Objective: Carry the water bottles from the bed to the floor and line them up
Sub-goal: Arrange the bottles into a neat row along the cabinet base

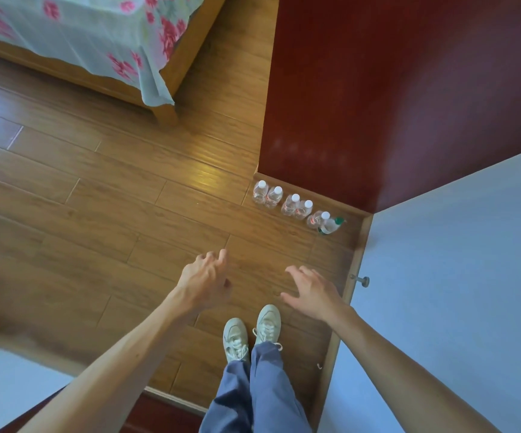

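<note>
Standing on the floor, the person holds both hands out in front, well short of the bottles. Left hand: grip loosely curled, holding nothing. Right hand: grip spread wide, holding nothing. The water bottles, six visible, stand upright in a row on the floor along the foot of the dark red panel, probably so its edge serves as a straight guide. The green-capped bottle ends the row by the wall corner. The visible corner of the bed carries no bottle.
</note>
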